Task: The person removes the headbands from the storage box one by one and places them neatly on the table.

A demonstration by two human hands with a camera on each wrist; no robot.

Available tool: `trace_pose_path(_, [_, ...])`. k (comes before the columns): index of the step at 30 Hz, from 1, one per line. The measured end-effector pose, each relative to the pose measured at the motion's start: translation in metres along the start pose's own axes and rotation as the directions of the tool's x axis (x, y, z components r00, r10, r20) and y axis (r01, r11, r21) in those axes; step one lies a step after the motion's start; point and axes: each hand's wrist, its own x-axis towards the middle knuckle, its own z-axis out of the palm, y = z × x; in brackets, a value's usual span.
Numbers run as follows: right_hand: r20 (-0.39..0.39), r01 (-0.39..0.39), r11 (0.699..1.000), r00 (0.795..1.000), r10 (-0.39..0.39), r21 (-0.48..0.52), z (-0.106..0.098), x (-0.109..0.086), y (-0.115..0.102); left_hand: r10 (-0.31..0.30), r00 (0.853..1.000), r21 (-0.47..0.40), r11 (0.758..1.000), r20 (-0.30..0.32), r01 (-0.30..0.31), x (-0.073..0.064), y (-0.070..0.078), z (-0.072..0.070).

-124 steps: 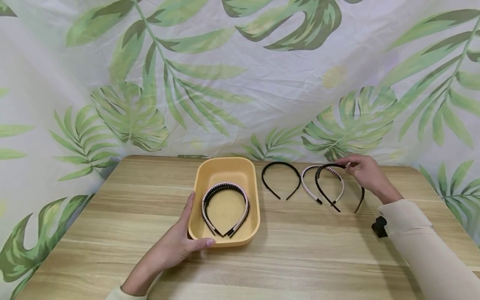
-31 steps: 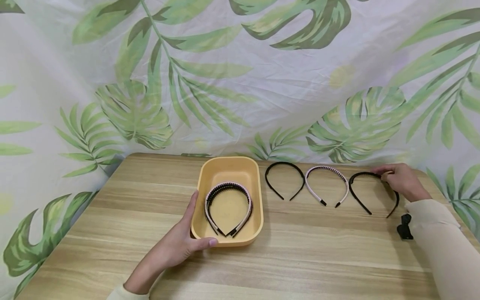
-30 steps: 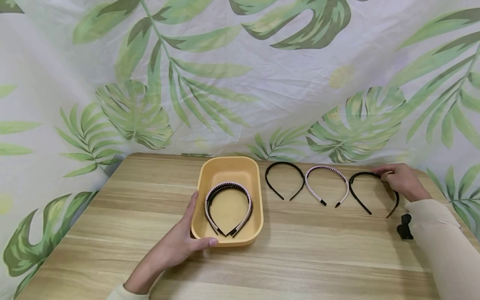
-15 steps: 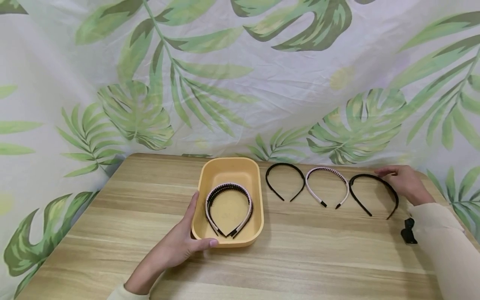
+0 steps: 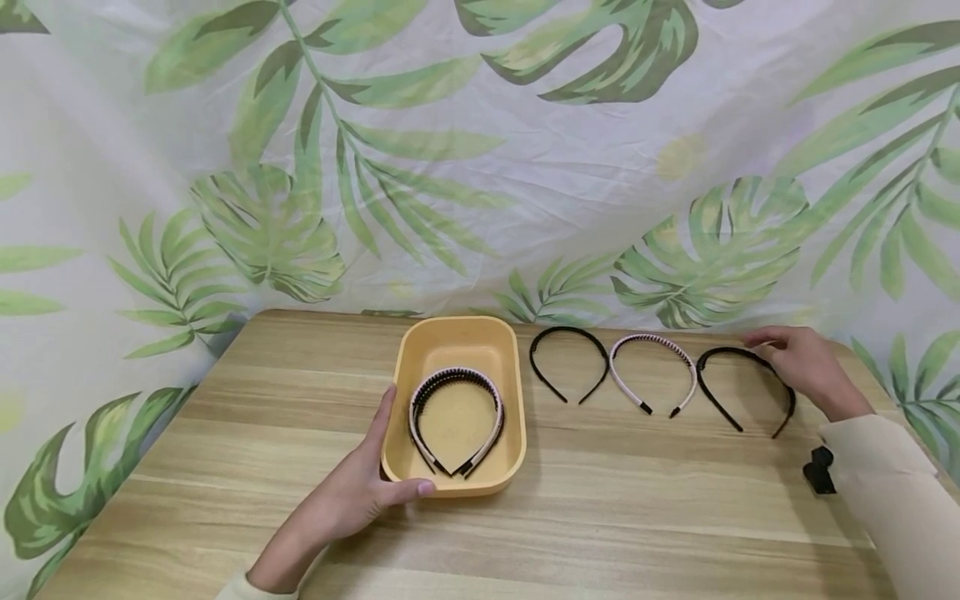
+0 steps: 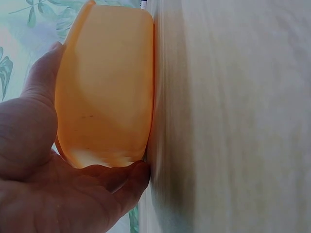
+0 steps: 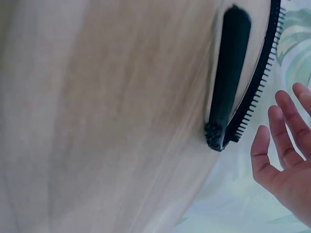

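Observation:
My left hand (image 5: 348, 492) grips the near left corner of a yellow plastic box (image 5: 517, 408), with the thumb on its front rim; the left wrist view shows the fingers against the box (image 6: 107, 87) low by the table. Inside the box lie nested headbands (image 5: 454, 375), pink-and-white and black, toothed along the inner edge. My right hand (image 5: 810, 367) hovers beside a black headband (image 5: 708, 354) at the right end of a row. In the right wrist view its loosely bent fingers (image 7: 262, 145) hold nothing and stay apart from the toothed black headband (image 7: 233, 73).
Left of that black headband, a pink-and-white headband (image 5: 621, 385) and another black headband (image 5: 532, 358) lie on the wooden table (image 5: 600, 517), all near its back edge. A leaf-printed cloth (image 5: 420, 208) hangs behind. A small black device (image 5: 820, 471) sits at the right wrist.
The right hand has set the black headband down at the row's right end, let go and drawn slightly away. Left hand and box have stayed put; the view has shifted a little.

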Motion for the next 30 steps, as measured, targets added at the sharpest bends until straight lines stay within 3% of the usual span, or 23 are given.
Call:
trace_pose_path(18, [-0.020, 0.100, 0.994, 0.995, -0.099, 0.052, 0.006, -0.013, -0.050, -0.045, 0.999, 0.056, 0.997, 0.019, 0.044, 0.001, 0.003, -0.001])
trace_pose_path(30, [-0.102, 0.225, 0.971, 0.971, -0.217, 0.075, 0.014, -0.025, -0.090, -0.029, 0.999, 0.066, 0.997, 0.030, 0.027, 0.002, 0.004, -0.002])
